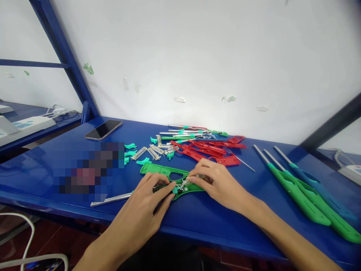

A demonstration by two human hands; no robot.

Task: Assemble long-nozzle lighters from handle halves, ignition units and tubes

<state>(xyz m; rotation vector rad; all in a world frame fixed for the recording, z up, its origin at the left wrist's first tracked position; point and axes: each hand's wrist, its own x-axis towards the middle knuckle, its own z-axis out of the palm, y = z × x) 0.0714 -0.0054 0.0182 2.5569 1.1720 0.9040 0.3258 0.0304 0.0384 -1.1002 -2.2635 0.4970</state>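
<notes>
In front of me lies an open green lighter shell [194,188], its metal tube [113,198] pointing left. Thin white wires and a teal trigger [175,189] show inside it. My left hand [141,203] is closed around the tube end of this shell, thumb and fingers pressing near the trigger. With thumb and fingertips, my right hand [222,184] pinches a small whitish igniter part [185,182] over the shell; the fingers partly hide it. Just behind my hands rests another green shell half [153,169].
Clear fuel tanks [153,153], loose teal triggers [130,153], red shell halves [194,153] and metal tubes [183,131] lie behind. Closed green lighters [299,188] and a blue lighter [318,184] lie right. A phone [103,130] and a pixelated dark patch [93,165] are left.
</notes>
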